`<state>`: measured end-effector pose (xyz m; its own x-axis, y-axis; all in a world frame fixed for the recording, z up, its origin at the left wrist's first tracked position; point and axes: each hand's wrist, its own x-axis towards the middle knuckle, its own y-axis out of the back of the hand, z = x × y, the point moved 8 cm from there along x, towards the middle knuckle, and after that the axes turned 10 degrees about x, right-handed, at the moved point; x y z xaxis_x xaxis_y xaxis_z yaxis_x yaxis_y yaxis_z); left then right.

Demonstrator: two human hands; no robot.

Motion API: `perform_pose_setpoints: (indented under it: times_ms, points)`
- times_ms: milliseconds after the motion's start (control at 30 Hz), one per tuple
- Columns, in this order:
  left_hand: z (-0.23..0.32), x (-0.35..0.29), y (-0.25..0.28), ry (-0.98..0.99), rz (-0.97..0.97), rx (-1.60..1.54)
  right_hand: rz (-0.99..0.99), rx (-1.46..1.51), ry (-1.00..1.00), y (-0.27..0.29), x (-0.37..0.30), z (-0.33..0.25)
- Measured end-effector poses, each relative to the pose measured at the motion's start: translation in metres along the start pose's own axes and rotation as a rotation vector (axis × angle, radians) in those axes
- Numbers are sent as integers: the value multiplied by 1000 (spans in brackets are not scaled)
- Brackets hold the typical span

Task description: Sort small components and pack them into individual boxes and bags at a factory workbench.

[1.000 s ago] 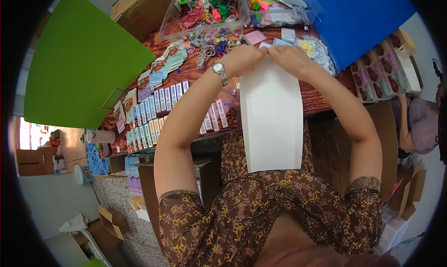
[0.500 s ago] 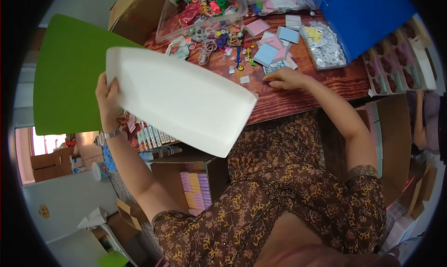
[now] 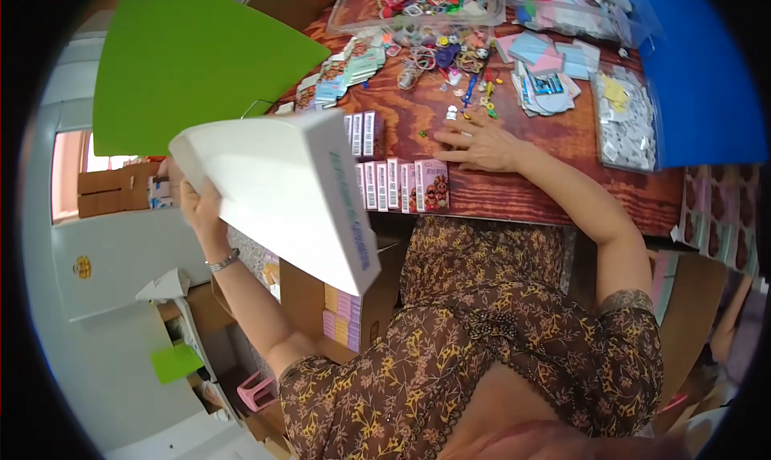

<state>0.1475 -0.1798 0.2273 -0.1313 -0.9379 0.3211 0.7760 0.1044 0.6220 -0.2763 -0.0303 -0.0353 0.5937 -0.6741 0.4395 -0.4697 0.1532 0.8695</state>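
My left hand is closed on the far left edge of a shallow white tray, holding it tilted above the table's front edge. Print runs along the tray's outer side wall. My right hand lies palm down on the red-brown wooden table, fingers stretched out, beside small plastic trinkets. Between the tray and that hand stand several small pink boxes in a row, with more small boxes behind them. The tray partly hides both groups.
Clear bins of colourful trinkets stand at the back. Cards and a clear bag of white pieces lie to the right. A green panel rises at left and a blue one at right. Below is an open carton.
The tray has tipped, so its printed outer side shows, and the small boxes have come into sight. My right hand has opened out flatter on the table. The view has shifted left.
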Motion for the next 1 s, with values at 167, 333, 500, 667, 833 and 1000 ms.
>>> perform_pose_setpoints:
  times_ms: [167,333,500,667,833,1000]
  points:
    - [19,-29,-27,44,6,-4,85,-90,-109,-11,37,83]
    - [27,-67,-44,141,-16,-109,111,169,284,-24,57,34]
    - [40,-83,-105,240,-37,-200,-33,6,-151,-18,60,108]
    - [56,-67,-171,57,-149,207,363,931,-443,96,0,122]
    - [118,-53,-274,-291,-224,309,355,1552,-745,180,-104,77]
    - [130,-89,-355,-334,-394,353,-23,661,-825,182,-136,25]
